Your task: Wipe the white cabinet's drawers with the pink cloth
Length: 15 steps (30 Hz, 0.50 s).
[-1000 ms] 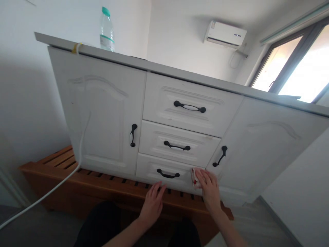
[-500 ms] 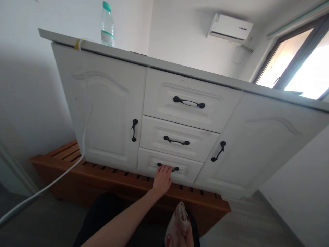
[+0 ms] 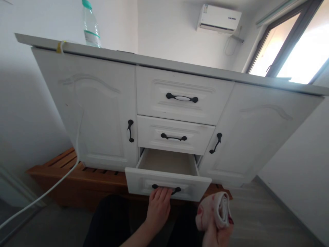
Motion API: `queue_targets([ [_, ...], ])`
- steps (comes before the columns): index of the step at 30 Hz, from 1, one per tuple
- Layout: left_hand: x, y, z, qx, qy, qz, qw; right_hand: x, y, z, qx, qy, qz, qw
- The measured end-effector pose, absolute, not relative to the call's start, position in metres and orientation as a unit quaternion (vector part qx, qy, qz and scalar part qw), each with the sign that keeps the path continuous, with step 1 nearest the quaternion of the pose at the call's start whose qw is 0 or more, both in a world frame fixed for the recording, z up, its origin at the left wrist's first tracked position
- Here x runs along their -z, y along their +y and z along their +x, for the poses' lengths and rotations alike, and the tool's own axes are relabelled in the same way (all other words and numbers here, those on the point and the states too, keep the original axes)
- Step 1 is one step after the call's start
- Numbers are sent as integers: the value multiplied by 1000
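My left hand has its fingers hooked over the black handle of the bottom drawer. That drawer stands pulled out from the white cabinet, and its pale inside shows behind the front panel. To the right, my right hand grips a rolled-up towel, white with red and pink markings, beside the drawer's right end. The towel's coiled end faces up. Above the pulled-out drawer, the middle drawer and the top drawer are closed.
The cabinet stands on a slatted wooden bench. A white cable hangs from the cabinet top down its left side. A clear bottle stands on top. My knees are close below the drawer. An air conditioner hangs behind.
The bottom drawer has slid out toward me, with my left hand on its handle. My right hand has lifted the rolled towel up and to the right. The view has shifted slightly.
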<state>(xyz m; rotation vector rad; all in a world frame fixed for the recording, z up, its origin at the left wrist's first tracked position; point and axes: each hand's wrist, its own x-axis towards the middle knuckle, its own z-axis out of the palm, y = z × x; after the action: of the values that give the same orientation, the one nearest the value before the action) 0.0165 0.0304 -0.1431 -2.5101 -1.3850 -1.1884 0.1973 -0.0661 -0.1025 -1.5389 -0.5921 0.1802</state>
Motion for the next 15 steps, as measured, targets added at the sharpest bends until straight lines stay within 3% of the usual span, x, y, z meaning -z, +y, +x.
queue_targets([
  [3, 148, -6, 1, 406, -414, -814, 25, 72, -71, 191, -7, -198, -735, 648],
  [6, 138, -34, -14, 399, -391, -828, 40, 50, -77, 176, -15, -222, -716, 661],
  [11, 108, -54, -28, 327, -363, -870, 67, 44, -86, 163, -75, -255, -671, 692],
  [15, 100, -53, -30, 331, -358, -872, 45, 37, -84, 167, -29, -288, -661, 692],
])
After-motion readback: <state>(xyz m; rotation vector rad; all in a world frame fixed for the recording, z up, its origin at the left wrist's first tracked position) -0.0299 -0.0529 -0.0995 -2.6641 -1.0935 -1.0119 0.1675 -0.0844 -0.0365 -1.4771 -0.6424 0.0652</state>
